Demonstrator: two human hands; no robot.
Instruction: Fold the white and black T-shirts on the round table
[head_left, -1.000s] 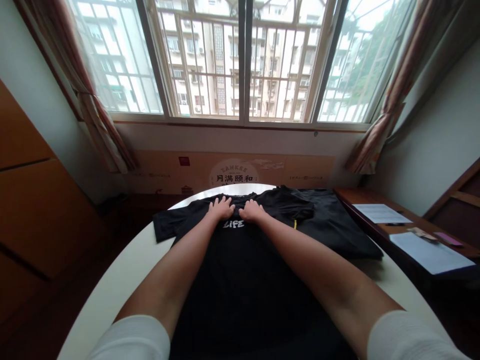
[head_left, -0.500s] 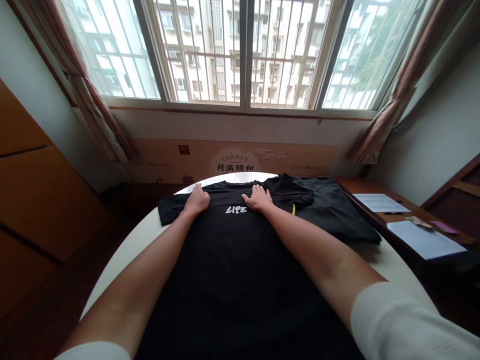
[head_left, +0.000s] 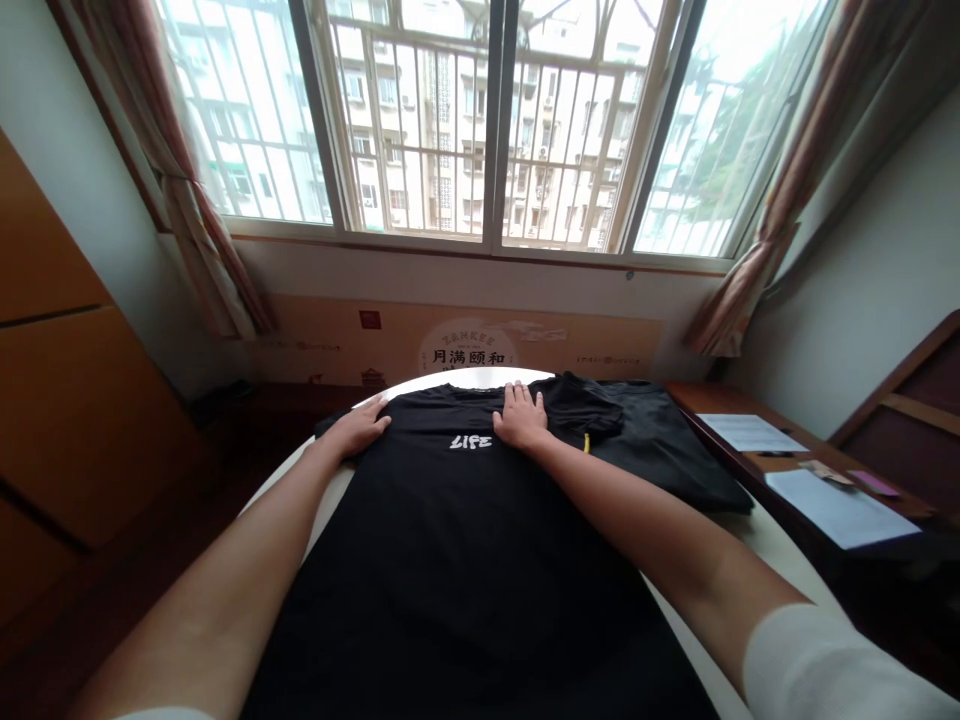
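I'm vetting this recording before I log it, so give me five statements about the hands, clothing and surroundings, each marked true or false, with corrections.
1. The left hand and right hand both rest on the black T-shirt. True.
2. The right hand is balled into a fist. False: it lies flat, fingers extended.
3. Sheets of paper lie on the wooden surface at right. True.
4. The shirt's printing is red. False: the lettering is white.
5. The two hands overlap. False: they are apart.
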